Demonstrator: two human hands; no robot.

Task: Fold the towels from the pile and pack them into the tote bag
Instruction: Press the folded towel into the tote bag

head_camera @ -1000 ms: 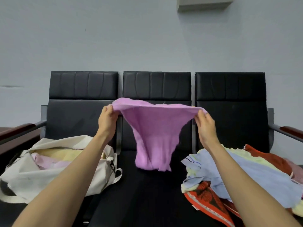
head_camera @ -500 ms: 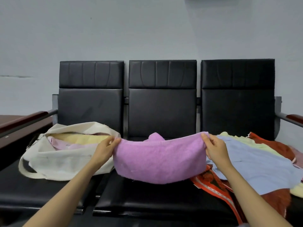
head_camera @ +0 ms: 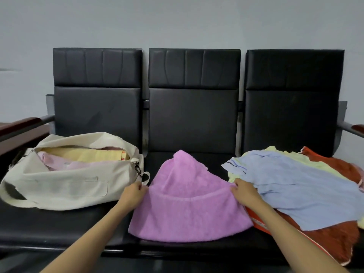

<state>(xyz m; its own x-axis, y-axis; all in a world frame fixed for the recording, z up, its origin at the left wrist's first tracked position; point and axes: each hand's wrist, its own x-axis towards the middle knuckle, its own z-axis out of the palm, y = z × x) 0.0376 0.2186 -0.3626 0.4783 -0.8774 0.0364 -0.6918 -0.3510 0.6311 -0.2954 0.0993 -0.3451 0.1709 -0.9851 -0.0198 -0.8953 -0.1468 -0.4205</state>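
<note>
A purple towel lies on the middle black seat, its far part bunched up into a peak. My left hand pinches the towel's left edge. My right hand pinches its right edge. The cream tote bag sits open on the left seat with folded yellow and pink towels inside. On the right seat rests the pile of towels, a light blue one on top, over pale yellow and red-orange ones.
The black three-seat bench stands against a grey wall. Armrests with brown wooden tops stick out at far left and far right. The tote's strap loops over the left seat's front.
Both hands lowered the purple towel from mid-air onto the middle seat, where it now lies spread with its far edge bunched. The view tipped downward.
</note>
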